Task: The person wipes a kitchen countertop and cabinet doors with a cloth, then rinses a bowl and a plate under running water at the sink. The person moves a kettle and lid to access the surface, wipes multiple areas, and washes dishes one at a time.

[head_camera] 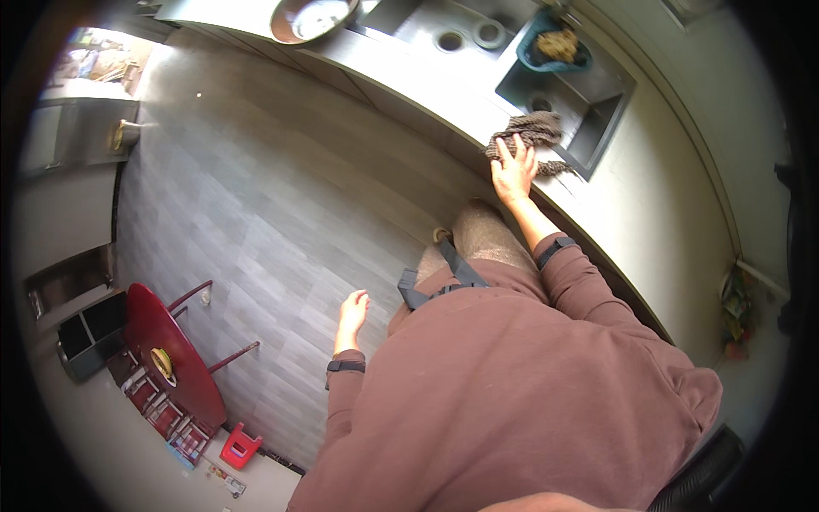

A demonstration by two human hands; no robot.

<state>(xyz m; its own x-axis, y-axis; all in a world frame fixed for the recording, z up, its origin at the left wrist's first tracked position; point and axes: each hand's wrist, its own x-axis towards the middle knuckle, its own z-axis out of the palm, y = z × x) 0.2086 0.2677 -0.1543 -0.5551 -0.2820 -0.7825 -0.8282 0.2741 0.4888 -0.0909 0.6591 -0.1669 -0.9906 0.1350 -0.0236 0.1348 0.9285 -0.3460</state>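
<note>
My right hand [514,171] lies with spread fingers over a dark checked cloth [539,130] at the front edge of the sink counter. Part of the cloth is bunched up towards the sink basin [592,102]; another dark patch of fabric [555,168] shows on the other side of the hand. Out over the floor, away from the counter, my left hand [352,315] hangs beside my body with nothing in it. Its fingers are loosely bent. A blue-green strainer basket [530,52] in the sink corner contains a yellowish scrubbing pad or sponge [556,46].
A second sink basin [422,25] has a drain hole. Near it on the counter stands a large round basin [281,25]. Across the grey plank floor [275,192] are a red round table [192,365], several chairs [163,416] and a red plastic stool [240,446].
</note>
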